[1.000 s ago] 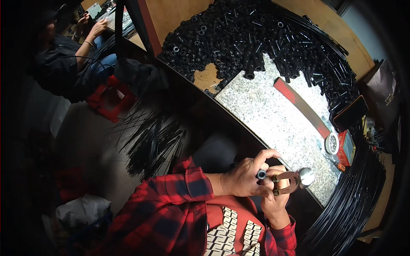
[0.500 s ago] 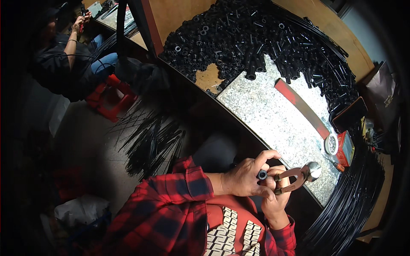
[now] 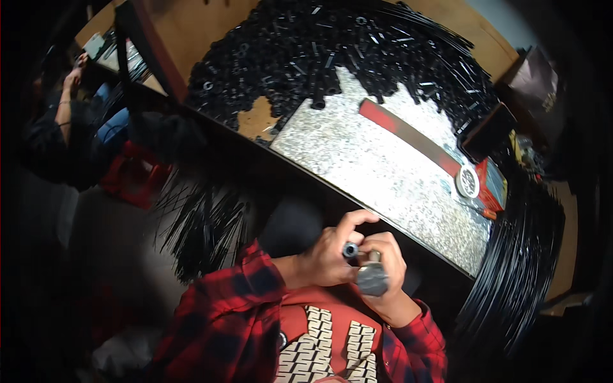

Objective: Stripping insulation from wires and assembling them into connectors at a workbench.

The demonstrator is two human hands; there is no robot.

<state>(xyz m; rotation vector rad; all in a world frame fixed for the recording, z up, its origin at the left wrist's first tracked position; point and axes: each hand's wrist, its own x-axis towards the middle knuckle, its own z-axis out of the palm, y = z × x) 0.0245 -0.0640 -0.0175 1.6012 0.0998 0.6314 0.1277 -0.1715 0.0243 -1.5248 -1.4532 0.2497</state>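
My left hand (image 3: pixel 324 258) is closed around a small black tube (image 3: pixel 350 249), its round hollow end showing between the fingers and the index finger stretched toward the table edge. Right beside it, my right hand (image 3: pixel 391 260) grips a pair of pincers. The pincers' rounded metal head (image 3: pixel 372 281) hangs below the fingers, while most of the handles are hidden in the hand. Both hands are close together in front of my chest, just off the near edge of the speckled board (image 3: pixel 319 150). Whether the pincers touch the tube cannot be made out.
A large heap of black tubular parts (image 3: pixel 268 64) covers the table's back. On the board lie a red-brown flat bar (image 3: pixel 412 139), a white round dish (image 3: pixel 467 182) and an orange-handled tool (image 3: pixel 488 214). Long black rods (image 3: pixel 520 262) stand at right. Another person sits near a red stool (image 3: pixel 131 182).
The pincers have swung from pointing right, handles spread, to head downward near the left hand. The whole scene has shifted left in view as my head turned.
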